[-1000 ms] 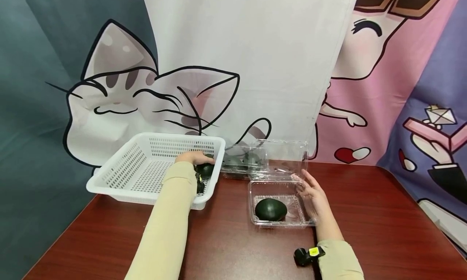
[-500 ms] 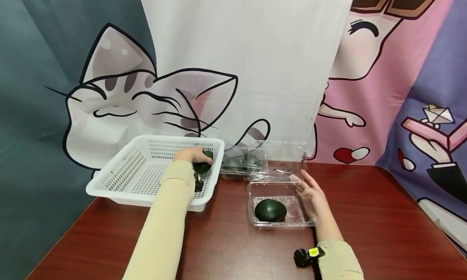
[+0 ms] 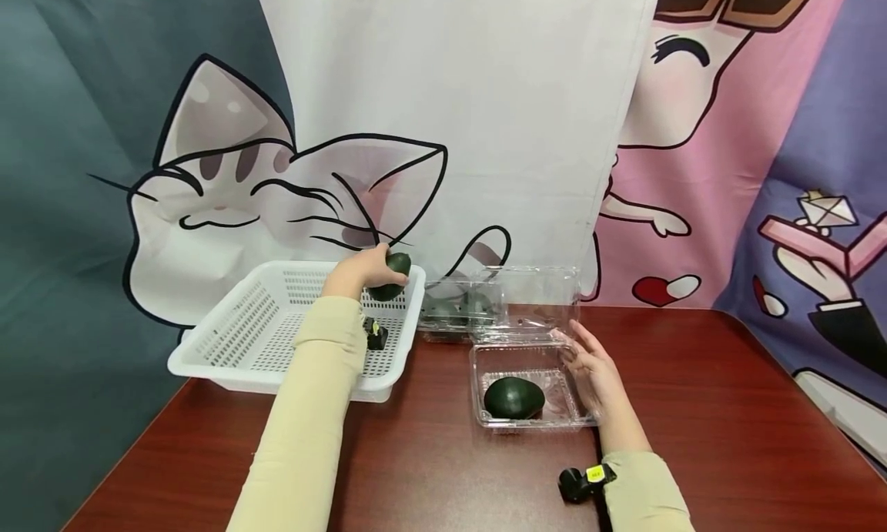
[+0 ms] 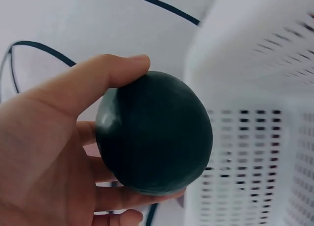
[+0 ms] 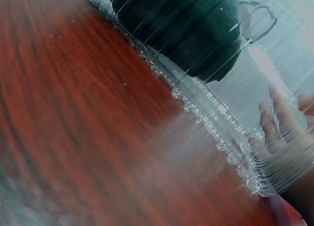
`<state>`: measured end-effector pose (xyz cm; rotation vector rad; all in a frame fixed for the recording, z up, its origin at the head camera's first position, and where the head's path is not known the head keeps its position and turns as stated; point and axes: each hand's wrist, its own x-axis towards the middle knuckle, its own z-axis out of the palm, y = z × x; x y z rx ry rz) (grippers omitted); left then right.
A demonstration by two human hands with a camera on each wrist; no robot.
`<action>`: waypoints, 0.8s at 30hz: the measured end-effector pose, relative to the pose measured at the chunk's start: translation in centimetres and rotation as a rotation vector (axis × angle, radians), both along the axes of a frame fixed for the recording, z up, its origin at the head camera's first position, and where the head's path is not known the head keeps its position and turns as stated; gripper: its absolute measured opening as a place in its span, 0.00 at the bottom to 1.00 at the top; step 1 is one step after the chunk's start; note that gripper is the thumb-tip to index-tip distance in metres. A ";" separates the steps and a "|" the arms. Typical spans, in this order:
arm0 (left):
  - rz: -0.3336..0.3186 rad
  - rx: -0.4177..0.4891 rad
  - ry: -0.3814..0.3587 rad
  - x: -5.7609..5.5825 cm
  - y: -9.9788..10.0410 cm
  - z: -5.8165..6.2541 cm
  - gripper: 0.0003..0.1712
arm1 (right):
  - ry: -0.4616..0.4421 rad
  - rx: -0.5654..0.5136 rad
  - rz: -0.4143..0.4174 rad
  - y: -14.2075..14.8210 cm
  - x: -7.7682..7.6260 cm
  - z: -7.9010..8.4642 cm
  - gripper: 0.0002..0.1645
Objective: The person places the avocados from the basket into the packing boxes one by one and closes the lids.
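Observation:
My left hand point(image 3: 360, 272) grips a dark green avocado point(image 3: 391, 275) and holds it above the right end of the white perforated basket point(image 3: 235, 332). In the left wrist view the thumb and fingers point(image 4: 93, 84) curl round that avocado point(image 4: 154, 133), with the basket wall point(image 4: 255, 113) beside it. My right hand point(image 3: 597, 378) rests with straight fingers against the right side of an open clear plastic clamshell box point(image 3: 563, 409) that holds another dark avocado point(image 3: 514, 398). The right wrist view shows that avocado point(image 5: 181, 25) through the box's ribbed wall point(image 5: 221, 133).
A second clear clamshell point(image 3: 457, 309) with dark avocados inside sits behind the open one, against the cartoon cat backdrop. The dark red wooden table point(image 3: 728, 439) runs to its right edge near the pink and purple curtain. A small black wrist camera point(image 3: 582, 482) sits on my right sleeve.
My left hand has lifted the avocado up out of the basket, from near its floor to above its rim. The right hand has stayed against the clamshell.

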<state>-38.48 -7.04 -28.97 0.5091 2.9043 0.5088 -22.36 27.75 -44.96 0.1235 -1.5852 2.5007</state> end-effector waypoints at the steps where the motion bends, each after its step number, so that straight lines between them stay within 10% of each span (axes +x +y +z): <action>1: -0.002 0.002 0.012 0.2 0.1 0.3 0.39 | -0.003 0.001 0.002 0.0 0.0 0.0 0.42; 24: -0.078 -0.010 0.172 5.0 2.9 4.2 0.38 | 0.005 -0.007 0.014 0.0 0.1 0.0 0.42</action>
